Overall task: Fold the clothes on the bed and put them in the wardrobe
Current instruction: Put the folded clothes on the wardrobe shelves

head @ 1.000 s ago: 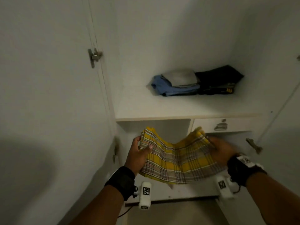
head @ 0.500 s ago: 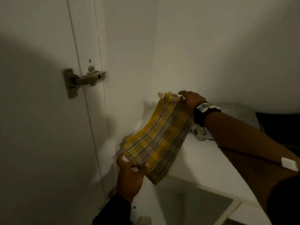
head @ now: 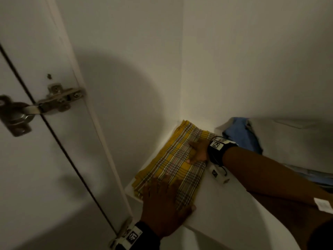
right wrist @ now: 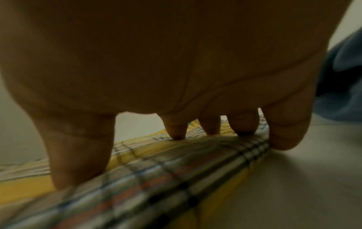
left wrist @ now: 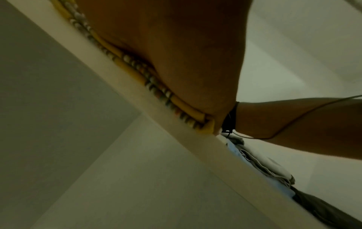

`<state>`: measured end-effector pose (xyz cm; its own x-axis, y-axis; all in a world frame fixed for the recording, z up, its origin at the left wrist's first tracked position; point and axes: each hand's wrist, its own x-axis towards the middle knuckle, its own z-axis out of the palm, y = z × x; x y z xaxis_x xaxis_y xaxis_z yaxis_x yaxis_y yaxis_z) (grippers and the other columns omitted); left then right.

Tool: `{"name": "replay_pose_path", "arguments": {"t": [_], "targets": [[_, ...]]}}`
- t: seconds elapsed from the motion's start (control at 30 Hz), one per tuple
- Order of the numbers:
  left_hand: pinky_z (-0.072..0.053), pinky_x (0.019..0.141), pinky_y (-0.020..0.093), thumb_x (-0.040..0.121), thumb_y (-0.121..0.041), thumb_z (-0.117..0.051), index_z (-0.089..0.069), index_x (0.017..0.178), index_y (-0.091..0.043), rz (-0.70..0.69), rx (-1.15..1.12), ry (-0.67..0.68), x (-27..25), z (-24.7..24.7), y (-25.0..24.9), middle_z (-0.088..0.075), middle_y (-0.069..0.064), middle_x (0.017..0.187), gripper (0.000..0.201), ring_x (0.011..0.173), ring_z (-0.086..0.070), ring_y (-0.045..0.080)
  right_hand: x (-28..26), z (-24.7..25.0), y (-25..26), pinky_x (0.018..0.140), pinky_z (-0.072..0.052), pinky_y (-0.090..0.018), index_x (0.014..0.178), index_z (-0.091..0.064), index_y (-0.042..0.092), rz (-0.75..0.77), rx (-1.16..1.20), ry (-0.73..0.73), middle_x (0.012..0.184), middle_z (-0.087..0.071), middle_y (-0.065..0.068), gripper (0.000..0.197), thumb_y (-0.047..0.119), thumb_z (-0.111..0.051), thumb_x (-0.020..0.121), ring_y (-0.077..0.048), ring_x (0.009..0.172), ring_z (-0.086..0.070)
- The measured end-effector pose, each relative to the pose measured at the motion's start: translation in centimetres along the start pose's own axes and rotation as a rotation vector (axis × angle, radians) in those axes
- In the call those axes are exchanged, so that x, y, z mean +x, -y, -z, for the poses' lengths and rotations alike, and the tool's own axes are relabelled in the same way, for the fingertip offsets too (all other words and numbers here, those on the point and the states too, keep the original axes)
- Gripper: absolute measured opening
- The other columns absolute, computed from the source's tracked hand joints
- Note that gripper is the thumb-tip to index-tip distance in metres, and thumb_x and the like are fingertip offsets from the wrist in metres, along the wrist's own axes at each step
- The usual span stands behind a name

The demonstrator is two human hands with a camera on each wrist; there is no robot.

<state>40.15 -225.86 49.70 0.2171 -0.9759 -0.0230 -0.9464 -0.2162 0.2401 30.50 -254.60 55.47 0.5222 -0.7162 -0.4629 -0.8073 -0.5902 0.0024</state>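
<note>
A folded yellow plaid cloth (head: 180, 159) lies flat on the white wardrobe shelf (head: 225, 204), tucked into the back left corner. My left hand (head: 162, 195) lies spread and flat on the cloth's near end at the shelf's front edge. My right hand (head: 197, 150) rests on the cloth's right side. In the right wrist view its fingertips (right wrist: 178, 136) stand straight down on the plaid cloth (right wrist: 156, 178), the little finger at the fold's edge. The left wrist view shows the palm (left wrist: 176, 46) pressing the cloth's layered edge (left wrist: 137, 68) against the shelf front (left wrist: 176, 124).
A blue folded garment (head: 239, 134) and a grey one (head: 288, 141) sit on the same shelf just right of the plaid cloth; a dark garment (left wrist: 323, 207) lies beyond them. The open wardrobe door (head: 27, 51) with its metal hinge (head: 59, 98) stands at the left.
The plaid cloth went from held up at the shelf edge to lying flat in the shelf's corner. Both hands moved from gripping its ends to resting on top of it.
</note>
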Motion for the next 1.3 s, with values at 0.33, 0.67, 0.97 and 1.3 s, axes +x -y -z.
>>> {"name": "replay_pose_path", "arguments": {"t": [0.33,0.67,0.97,1.3], "targets": [[0.017,0.120,0.062,0.068,-0.103,-0.013,0.005,0.161,-0.049,0.158,-0.028,0.130,6.8,1.2,-1.3,0.015,-0.006,0.173,0.109,0.157,0.018,0.038,5.6,4.2,0.4,0.125,-0.012,-0.054,0.161,0.002,0.036,-0.093,0.096,0.026,0.170,0.007,-0.011,0.109,0.066,-0.068,0.083,-0.037,0.155,-0.004],[-0.034,0.117,0.031,0.076,-0.094,-0.049,-0.065,0.128,-0.032,-0.195,-0.485,-0.176,-1.3,0.5,2.8,-0.048,-0.021,0.138,0.082,0.136,-0.043,0.007,-9.6,-1.4,5.5,0.092,-0.055,-0.040,0.146,-0.048,0.018,0.014,0.067,-0.328,0.137,-0.058,-0.013,0.067,0.052,-0.060,0.090,-0.033,0.114,-0.061],[-0.024,0.124,0.034,0.063,-0.101,-0.050,-0.066,0.125,-0.042,-0.370,-0.474,-0.046,-18.1,0.6,5.5,-0.049,-0.018,0.143,0.086,0.141,-0.035,0.007,-30.8,-12.7,14.7,0.111,-0.040,-0.037,0.149,-0.047,0.019,-0.126,0.171,-0.291,0.151,-0.048,-0.007,0.074,0.062,-0.062,0.091,-0.028,0.136,-0.047],[-0.034,0.117,0.033,0.078,-0.065,-0.079,-0.072,0.117,-0.033,-0.486,-0.514,0.005,-35.6,2.4,3.6,-0.056,-0.012,0.130,0.051,0.132,-0.047,0.012,-51.5,-26.5,23.4,0.097,-0.050,-0.030,0.132,-0.062,0.022,-0.212,0.502,-0.519,0.127,-0.065,0.002,0.054,0.056,-0.063,0.090,-0.017,0.113,-0.062]]}}
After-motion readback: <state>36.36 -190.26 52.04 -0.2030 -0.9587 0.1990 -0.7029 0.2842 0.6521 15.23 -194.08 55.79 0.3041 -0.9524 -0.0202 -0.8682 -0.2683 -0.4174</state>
